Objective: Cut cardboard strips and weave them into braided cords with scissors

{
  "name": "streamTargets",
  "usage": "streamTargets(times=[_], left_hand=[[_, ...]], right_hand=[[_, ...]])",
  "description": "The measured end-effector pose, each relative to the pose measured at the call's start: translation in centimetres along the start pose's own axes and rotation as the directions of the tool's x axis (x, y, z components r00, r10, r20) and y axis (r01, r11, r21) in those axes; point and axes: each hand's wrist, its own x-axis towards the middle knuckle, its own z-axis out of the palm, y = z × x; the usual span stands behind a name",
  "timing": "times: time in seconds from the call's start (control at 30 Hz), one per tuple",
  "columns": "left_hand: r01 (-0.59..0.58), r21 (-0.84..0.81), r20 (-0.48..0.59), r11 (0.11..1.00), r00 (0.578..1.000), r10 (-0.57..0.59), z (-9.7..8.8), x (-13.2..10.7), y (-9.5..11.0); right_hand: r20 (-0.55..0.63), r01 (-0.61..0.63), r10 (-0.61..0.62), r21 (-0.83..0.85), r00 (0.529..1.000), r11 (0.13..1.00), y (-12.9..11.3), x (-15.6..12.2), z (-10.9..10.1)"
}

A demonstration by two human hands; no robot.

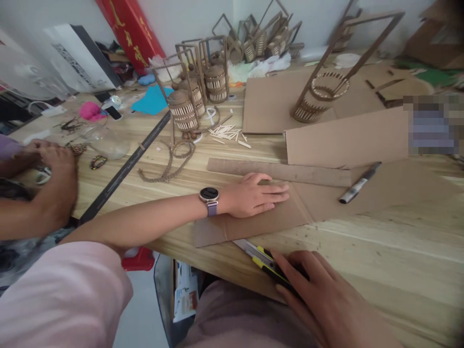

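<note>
My left hand (253,194), with a watch (209,194) on its wrist, lies flat on a creased piece of cardboard (290,210). Its fingers are stretched out and point right. In my right hand (322,295) is a yellow and black utility knife (270,265), its blade out. The blade's tip lies close to the cardboard's lower left edge; whether they touch I cannot tell. Just beyond my left hand runs a narrow cardboard strip (279,171). A black and white marker (360,183) rests on the cardboard at right.
A small slatted basket (315,96) with a tall handle stands on flat cardboard (268,101). Several similar baskets (183,108), thin sticks (226,131) and a braided cord (170,162) lie behind my left arm. Another person's hands (54,159) are at far left.
</note>
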Motion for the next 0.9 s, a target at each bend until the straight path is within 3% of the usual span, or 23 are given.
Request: streamTargets(times=[0.33, 0.6, 0.9], left_hand=[[0.018, 0.04, 0.029, 0.999, 0.999, -0.02, -0.3, 0.0, 0.3], [0.025, 0.063, 0.05, 0.998, 0.998, -0.028, -0.7, 0.1, 0.4], [0.017, 0.056, 0.071, 0.998, 0.997, -0.021, -0.9, 0.1, 0.5]], right_hand=[[-0.155, 0.102, -0.107, -0.041, 0.982, 0.994, -2.5, 2.6, 1.3], [-0.141, 0.149, -0.151, -0.029, 0.978, 0.988, -2.8, 4.2, 1.3], [-0.086, 0.269, -0.27, -0.019, 0.959, 0.963, -0.8, 4.9, 1.4]])
